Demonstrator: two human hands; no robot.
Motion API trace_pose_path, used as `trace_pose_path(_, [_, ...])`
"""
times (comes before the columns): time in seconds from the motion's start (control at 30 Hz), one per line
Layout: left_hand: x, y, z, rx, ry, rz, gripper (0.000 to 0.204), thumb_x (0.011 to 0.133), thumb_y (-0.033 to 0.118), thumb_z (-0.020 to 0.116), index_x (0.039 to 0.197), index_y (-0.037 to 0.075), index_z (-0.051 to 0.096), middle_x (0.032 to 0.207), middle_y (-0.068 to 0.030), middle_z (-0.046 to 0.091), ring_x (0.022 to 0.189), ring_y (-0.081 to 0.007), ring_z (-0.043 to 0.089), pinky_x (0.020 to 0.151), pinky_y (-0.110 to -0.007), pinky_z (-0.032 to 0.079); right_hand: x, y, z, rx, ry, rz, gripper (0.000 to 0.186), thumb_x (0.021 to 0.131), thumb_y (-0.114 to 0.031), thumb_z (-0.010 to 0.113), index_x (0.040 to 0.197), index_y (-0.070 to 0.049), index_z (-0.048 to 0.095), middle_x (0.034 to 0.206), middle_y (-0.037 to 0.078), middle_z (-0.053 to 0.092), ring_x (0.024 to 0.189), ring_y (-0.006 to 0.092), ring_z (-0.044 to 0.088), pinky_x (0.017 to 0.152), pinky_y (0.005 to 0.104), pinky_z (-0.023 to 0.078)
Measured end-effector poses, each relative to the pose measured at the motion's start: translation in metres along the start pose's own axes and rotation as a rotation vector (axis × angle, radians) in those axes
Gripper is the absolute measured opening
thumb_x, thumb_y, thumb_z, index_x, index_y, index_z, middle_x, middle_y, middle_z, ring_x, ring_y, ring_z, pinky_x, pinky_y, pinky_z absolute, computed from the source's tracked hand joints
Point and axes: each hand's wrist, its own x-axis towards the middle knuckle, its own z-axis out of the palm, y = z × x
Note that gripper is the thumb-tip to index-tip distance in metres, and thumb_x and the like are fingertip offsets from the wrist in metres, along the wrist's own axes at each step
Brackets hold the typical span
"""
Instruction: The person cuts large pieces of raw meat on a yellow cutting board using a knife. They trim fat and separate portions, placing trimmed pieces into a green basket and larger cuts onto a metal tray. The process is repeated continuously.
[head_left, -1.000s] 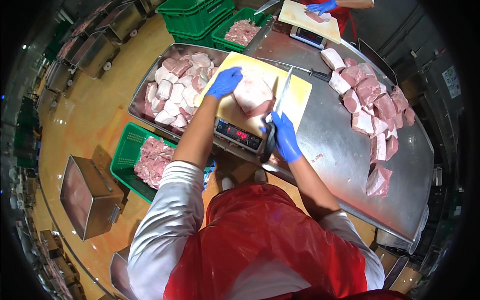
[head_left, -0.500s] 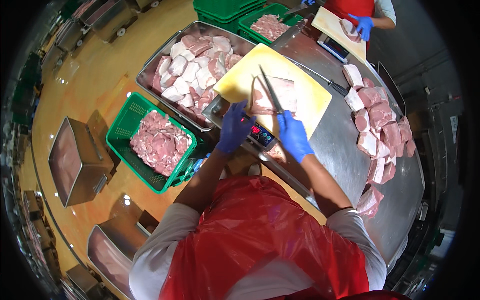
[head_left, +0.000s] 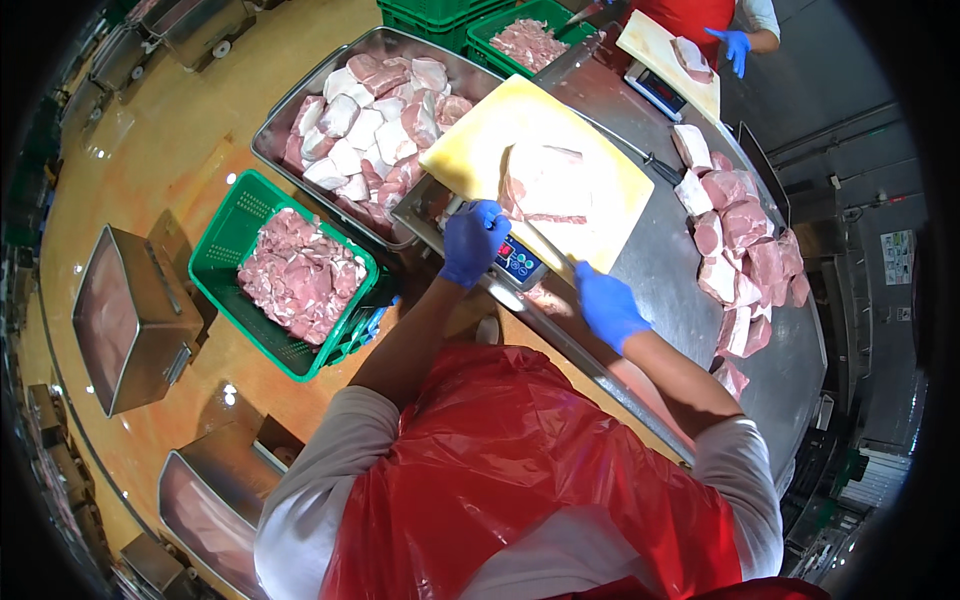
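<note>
Meat slab (head_left: 548,185) lies on the yellow cutting board (head_left: 480,150) atop the scale (head_left: 515,262) on the steel table (head_left: 660,270). Left hand (head_left: 472,240) curls at the slab's edge, fingers bent; right hand (head_left: 606,305) rests near the board, grip unclear.

Bright, even overhead light fills the scene. Glare spots shine on the floor (head_left: 100,140), and the table (head_left: 680,260) gleams softly. Shadows are faint. Fisheye distortion bends edges toward a black rim. The centre is sharp; the margins blur.
</note>
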Motion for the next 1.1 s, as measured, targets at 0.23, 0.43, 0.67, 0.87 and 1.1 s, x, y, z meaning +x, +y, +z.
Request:
trace_pose_path(0.23, [-0.002,-0.009,-0.014,-0.126,0.003,-0.107,0.012,0.077,0.009,0.07,0.069,0.003,0.062,0.066,-0.0122,0.059,0.059,-0.0236,0.06,0.061,-0.036,0.049,-0.013,0.0,-0.011,0.065,0.182,-0.065,0.019,0.098,-0.015,0.05,0.11,-0.001,0.048,0.093,0.03,0.066,0.084,0.0487,0.065,0.072,0.0564,0.05])
trace_pose_path(0.43, [0.001,-0.009,-0.01,0.007,-0.005,-0.015,0.017,0.079,0.012,0.068,0.07,0.005,0.055,0.063,-0.0112,0.056,0.055,-0.0273,0.056,0.059,-0.041,0.047,0.079,-0.092,-0.03,0.241,0.287,-0.082,0.027,0.102,-0.021,0.041,0.114,0.002,0.049,0.103,0.032,0.066,0.098,0.0465,0.065,0.084,0.0536,0.051])
trace_pose_path(0.67, [0.006,-0.012,-0.015,-0.013,-0.102,-0.091,0.009,0.079,0.011,0.069,0.078,0.005,0.063,0.067,-0.0125,0.059,0.063,-0.0288,0.06,0.06,-0.04,0.047,0.042,-0.021,0.019,0.235,0.07,0.067,0.03,0.101,-0.021,0.043,0.122,-0.003,0.053,0.1,0.025,0.07,0.092,0.0436,0.069,0.082,0.05,0.053])
trace_pose_path(0.87, [-0.024,-0.08,-0.102,0.042,0.223,-0.233,0.007,0.081,0.006,0.071,0.088,0.003,0.069,0.079,-0.0078,0.068,0.071,-0.0155,0.063,0.068,-0.031,0.052,-0.056,0.048,0.019,0.005,0.001,0.104,0.025,0.104,-0.023,0.045,0.12,-0.006,0.053,0.093,0.024,0.07,0.082,0.044,0.068,0.07,0.052,0.052])
trace_pose_path(1.1, [-0.017,-0.145,-0.238,0.993,-0.35,-0.576,0.044,0.09,0.021,0.065,0.129,0.0,0.062,0.109,-0.03,0.068,0.1,-0.0415,0.068,0.085,-0.05,0.054,-0.032,0.069,0.06,0.857,0.52,0.279,0.028,0.104,-0.025,0.054,0.102,0.002,0.057,0.07,0.015,0.064,0.064,0.0207,0.065,0.061,0.0379,0.05])
